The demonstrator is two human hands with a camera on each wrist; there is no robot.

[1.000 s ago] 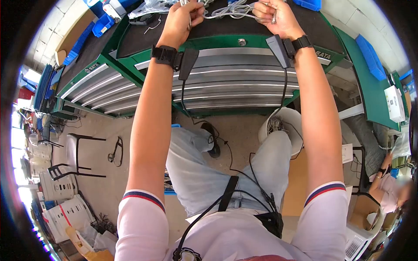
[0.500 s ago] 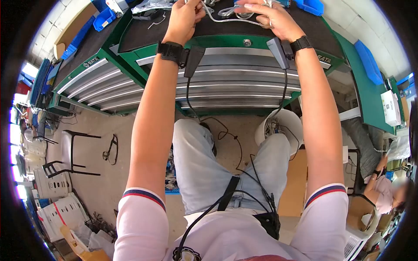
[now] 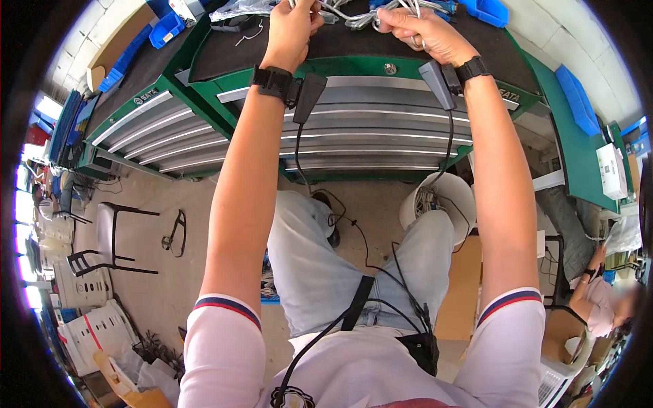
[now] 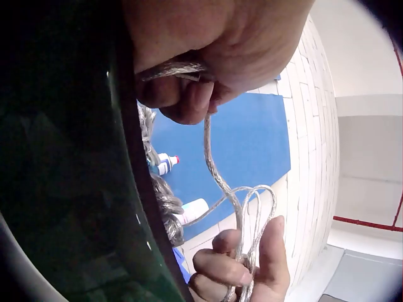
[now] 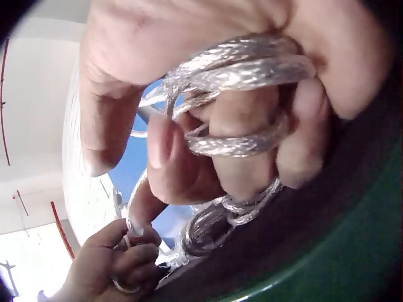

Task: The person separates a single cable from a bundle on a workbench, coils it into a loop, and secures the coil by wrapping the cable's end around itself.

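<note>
A silver braided cable [image 4: 212, 160] runs between both hands over the dark bench top. My left hand [image 3: 288, 34] grips one stretch of it in curled fingers, with the cable emerging below the fingertips in the left wrist view. Several loops of the cable [image 5: 242, 72] lie across the palm and between the curled fingers of my right hand [image 3: 439, 37], which holds them. In the left wrist view, more loops stand up beside the right thumb. A bundle of similar cable [image 5: 208, 229] lies on the bench just beyond the hands.
The bench is a green cabinet with grey drawers [image 3: 374, 126]. Blue bins [image 3: 486, 11] and clear plastic bags [image 3: 245, 8] sit along its back. Below stands a white bucket [image 3: 462, 197] containing cables. A chair [image 3: 105, 231] is at left; another person [image 3: 598, 299] is at far right.
The right hand opened its fingers half a second ago, then curled them again around the cable loops, its thumb side now further inward. The left hand keeps its grip, shifting slightly right.
</note>
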